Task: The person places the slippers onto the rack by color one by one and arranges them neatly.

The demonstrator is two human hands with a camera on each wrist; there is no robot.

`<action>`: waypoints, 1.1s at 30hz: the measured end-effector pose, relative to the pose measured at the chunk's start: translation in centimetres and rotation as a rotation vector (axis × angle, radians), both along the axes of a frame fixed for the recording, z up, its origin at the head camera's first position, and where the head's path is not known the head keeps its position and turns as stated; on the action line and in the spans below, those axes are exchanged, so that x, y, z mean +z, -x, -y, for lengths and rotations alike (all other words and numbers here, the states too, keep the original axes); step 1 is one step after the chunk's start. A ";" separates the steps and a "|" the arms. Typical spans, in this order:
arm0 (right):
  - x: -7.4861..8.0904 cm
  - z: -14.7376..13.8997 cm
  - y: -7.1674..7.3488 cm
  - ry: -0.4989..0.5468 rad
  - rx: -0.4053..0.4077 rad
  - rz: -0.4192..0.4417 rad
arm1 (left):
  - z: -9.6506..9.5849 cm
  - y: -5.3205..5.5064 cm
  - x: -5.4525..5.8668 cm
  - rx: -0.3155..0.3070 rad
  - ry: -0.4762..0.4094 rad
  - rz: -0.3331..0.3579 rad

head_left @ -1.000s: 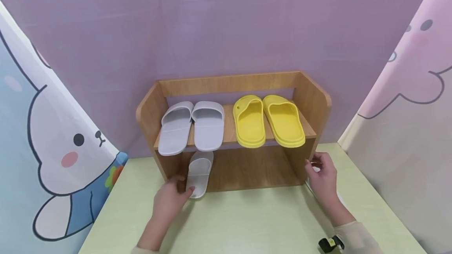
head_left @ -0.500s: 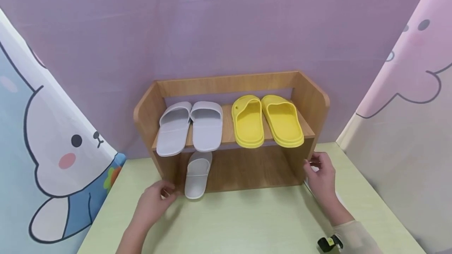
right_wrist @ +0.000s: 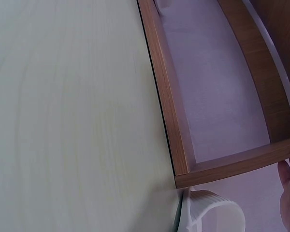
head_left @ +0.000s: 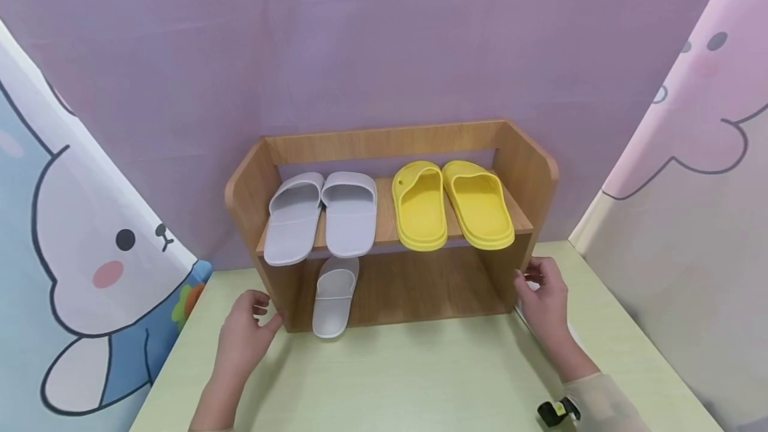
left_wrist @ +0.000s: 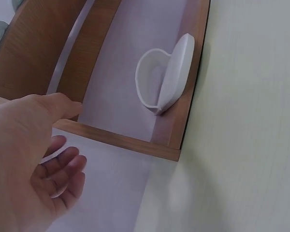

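A wooden shoe rack stands on the table. My left hand is beside its left side panel, thumb near the front edge and the other fingers loosely curled outside; the left wrist view shows this hand with nothing in its fingers. A single light grey slipper lies on the lower level at the left, its toe end inward. My right hand is at the right side panel, fingertips close against its outer side. Below that hand, outside the rack, another pale slipper shows in the right wrist view.
On the upper shelf, a pair of light grey slippers sits left and a pair of yellow clogs right. A purple cloth hangs behind; cartoon-printed cloths flank the pale green table. A black strap is by the right sleeve.
My left hand has let go of the grey slipper on the lower level and moved left, outside the rack's left panel. The right hand stays at the right panel.
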State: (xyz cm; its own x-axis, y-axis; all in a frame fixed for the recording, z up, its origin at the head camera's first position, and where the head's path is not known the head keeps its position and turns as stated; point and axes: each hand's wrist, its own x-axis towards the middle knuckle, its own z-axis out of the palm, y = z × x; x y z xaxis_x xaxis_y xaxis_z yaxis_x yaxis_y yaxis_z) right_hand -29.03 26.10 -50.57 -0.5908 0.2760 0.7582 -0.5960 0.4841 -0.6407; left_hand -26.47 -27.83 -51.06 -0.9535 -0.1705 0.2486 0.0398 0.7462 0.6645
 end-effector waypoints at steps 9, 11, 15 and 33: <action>0.0 0.1 0.1 0.002 -0.011 0.003 | -0.3 0.5 -0.7 -0.046 -0.086 -0.175; 0.0 0.1 0.0 0.000 -0.011 0.002 | -0.3 0.7 -0.9 -0.053 -0.103 -0.209; 0.0 0.1 0.0 0.000 -0.009 0.003 | -0.3 1.0 -1.3 -0.067 -0.146 -0.258; 0.3 0.2 -0.3 0.015 -0.007 0.034 | -0.6 1.8 -2.1 -0.004 -0.207 -0.264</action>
